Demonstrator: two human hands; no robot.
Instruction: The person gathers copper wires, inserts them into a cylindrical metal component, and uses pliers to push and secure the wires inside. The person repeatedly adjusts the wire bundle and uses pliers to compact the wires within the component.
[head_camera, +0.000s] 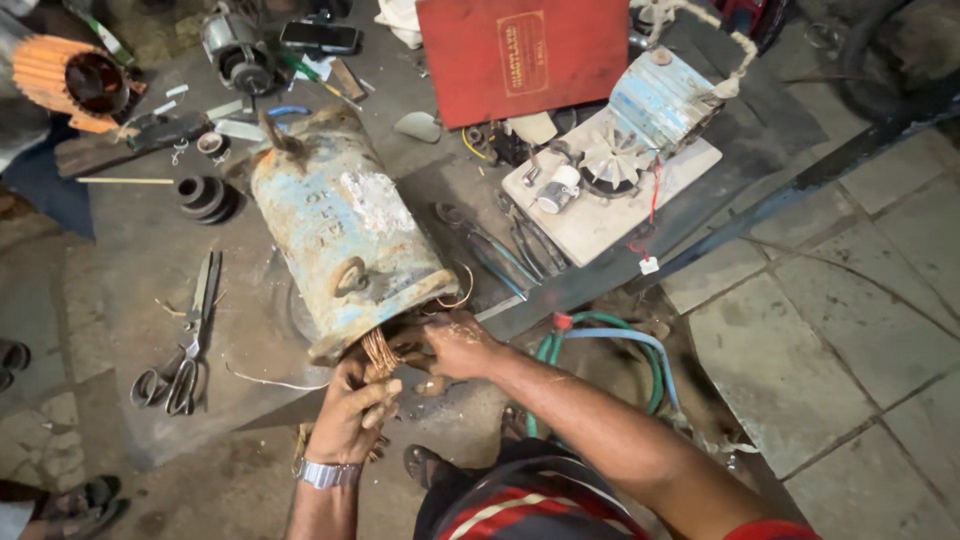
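The rusty blue motor housing lies on its side, its long axis running from upper left to its open end at lower right. The left hand is closed around the copper wire bundle coming out of that end. The right hand grips the housing rim beside it.

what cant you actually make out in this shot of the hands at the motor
Head view only:
- Open end of the motor housing: hidden by the left hand and right hand.
- Copper wire bundle: its far end goes into the housing, its lower end into the left fist.
- Orange ribbed part: cut off by the left edge.
- Sandalled foot: mostly out of frame, bottom left.
- Scissors: blade tips blurred.
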